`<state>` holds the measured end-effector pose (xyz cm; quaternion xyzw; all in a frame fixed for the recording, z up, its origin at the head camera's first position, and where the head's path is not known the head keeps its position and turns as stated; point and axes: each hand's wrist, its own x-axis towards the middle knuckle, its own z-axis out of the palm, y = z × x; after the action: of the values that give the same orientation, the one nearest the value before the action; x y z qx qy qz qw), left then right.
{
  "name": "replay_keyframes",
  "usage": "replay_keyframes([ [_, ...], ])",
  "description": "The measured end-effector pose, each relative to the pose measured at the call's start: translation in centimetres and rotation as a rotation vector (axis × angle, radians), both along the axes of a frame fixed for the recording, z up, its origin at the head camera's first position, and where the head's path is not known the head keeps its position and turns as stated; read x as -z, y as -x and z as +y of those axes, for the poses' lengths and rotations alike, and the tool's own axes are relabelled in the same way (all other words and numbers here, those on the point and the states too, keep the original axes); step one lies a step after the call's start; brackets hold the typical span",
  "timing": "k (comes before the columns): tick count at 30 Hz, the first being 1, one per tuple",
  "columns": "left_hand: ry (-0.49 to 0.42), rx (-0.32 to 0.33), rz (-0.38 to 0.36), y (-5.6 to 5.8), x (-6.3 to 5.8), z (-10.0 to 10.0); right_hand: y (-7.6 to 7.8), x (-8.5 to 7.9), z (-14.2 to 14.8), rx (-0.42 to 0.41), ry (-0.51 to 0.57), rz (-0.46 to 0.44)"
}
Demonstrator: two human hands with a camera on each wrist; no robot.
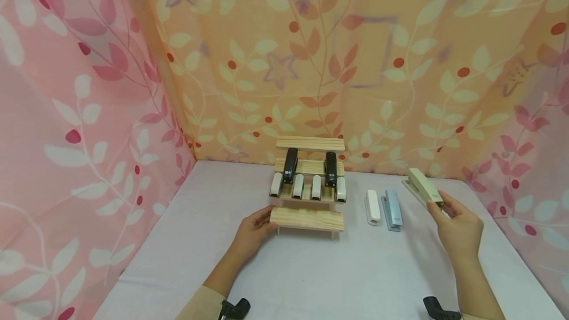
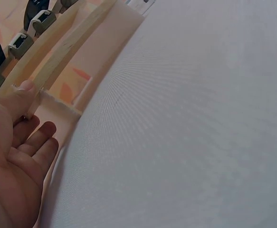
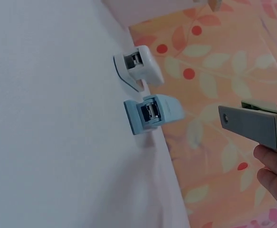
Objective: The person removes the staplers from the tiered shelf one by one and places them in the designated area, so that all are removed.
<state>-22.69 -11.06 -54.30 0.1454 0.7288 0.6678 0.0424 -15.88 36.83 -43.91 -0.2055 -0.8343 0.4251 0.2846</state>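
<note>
My right hand (image 1: 460, 228) grips a pale green stapler (image 1: 424, 186) by its rear end, above the table's right side. In the right wrist view the stapler's flat grey base (image 3: 252, 126) faces the camera. With thumb on top and a finger beneath, my left hand (image 1: 252, 233) pinches the left end of the bottom shelf of a stepped wooden rack (image 1: 306, 218). Higher on the rack sit two black staplers (image 1: 291, 164) and several small white staplers (image 1: 298, 186). A white stapler (image 1: 372, 207) and a light blue stapler (image 1: 393, 210) stand on the table between rack and right hand.
A white cloth covers the table (image 1: 306, 275). Patterned curtains (image 1: 266, 63) hang behind it and along both sides, close to the rack's back. Black wrist mounts (image 1: 235, 308) show at the bottom edge of the head view.
</note>
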Motion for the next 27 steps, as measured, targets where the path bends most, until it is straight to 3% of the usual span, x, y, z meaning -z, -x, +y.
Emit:
replay_keyframes([
  [7,0.000,-0.004,0.010,0.0,0.0,0.0,0.2,1.0,0.7,0.008,-0.013,-0.069],
  [17,-0.002,-0.005,0.013,0.0,0.2,0.0,0.5,3.4,1.8,0.002,-0.117,-0.125],
  [27,0.033,-0.001,0.020,0.1,0.1,-0.1,0.7,4.6,2.1,-0.034,-0.121,-0.160],
])
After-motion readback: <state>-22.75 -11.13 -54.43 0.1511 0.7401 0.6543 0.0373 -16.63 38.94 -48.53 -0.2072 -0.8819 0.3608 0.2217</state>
